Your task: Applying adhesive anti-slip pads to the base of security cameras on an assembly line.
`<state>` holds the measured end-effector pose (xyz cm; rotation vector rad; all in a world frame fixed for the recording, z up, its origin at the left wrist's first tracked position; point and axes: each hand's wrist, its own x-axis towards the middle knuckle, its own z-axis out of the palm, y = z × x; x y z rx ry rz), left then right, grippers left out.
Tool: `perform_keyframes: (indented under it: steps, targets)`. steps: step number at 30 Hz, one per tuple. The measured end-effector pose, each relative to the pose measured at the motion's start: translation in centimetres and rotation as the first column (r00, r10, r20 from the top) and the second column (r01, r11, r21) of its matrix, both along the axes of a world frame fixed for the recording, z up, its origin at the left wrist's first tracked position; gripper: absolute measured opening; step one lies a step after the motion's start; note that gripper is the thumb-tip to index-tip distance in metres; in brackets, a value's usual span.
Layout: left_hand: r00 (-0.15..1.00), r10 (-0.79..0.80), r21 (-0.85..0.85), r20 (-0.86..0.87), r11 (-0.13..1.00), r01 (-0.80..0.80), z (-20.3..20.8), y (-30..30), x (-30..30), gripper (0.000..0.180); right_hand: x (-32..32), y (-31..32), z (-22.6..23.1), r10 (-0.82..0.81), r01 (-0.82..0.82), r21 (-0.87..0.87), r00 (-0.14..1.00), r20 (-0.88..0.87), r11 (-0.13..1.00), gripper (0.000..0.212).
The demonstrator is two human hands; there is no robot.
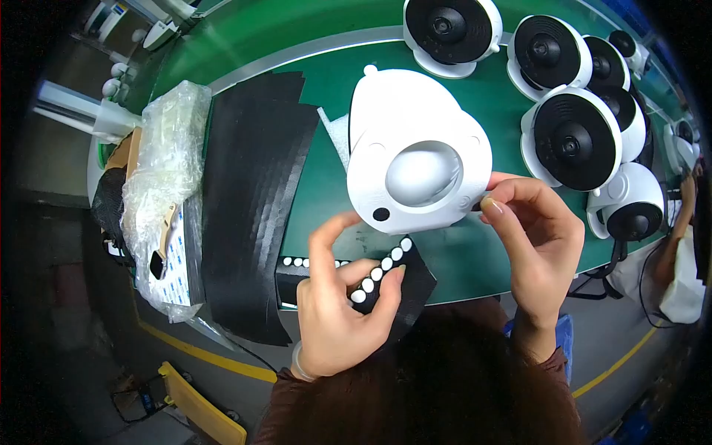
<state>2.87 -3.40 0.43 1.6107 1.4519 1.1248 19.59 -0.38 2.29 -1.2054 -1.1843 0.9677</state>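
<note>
While the left hand (341, 304) is gripping one black sheet (417, 280), index finger arching toward one white housing (426, 104) on the surface (482, 259), the right hand (545, 237) is pinching what looks like one small dark piece (478, 207) at the housing's edge. Six white dots (386, 263) are lining the sheet.

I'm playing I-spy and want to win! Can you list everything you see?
White casing: one, white, centre
Units with black fronts: at least seven, white and black, top and right
Bench: one, green, centre
Black sheets: count unclear, black, left of casing
Plastic wrapping: count unclear, clear, far left
Dotted piece: one, black with white dots, left hand
Yellow panel: one, yellow, lower left
Floor stripes: two, yellow, lower left and right
Co-worker: one, white clothing, right edge
Left hand: one, bare, below casing
Right hand: one, bare, casing's right edge
Sleeves: two, brown, bottom
</note>
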Motion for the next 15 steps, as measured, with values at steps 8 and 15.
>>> perform_keyframes:
  steps: [8,15]
  targets:
    - [0.994,-0.087,0.013,-0.060,0.996,0.088,0.05,0.70,-0.34,0.049,-0.28,0.33,0.16,-0.009,0.000,0.052,0.982,0.191,0.999,0.006]
    - [0.996,-0.077,0.062,-0.053,0.995,0.081,-0.24,0.89,-0.24,0.047,-0.34,0.55,-0.21,-0.037,-0.001,0.135,0.959,0.280,0.991,0.007]
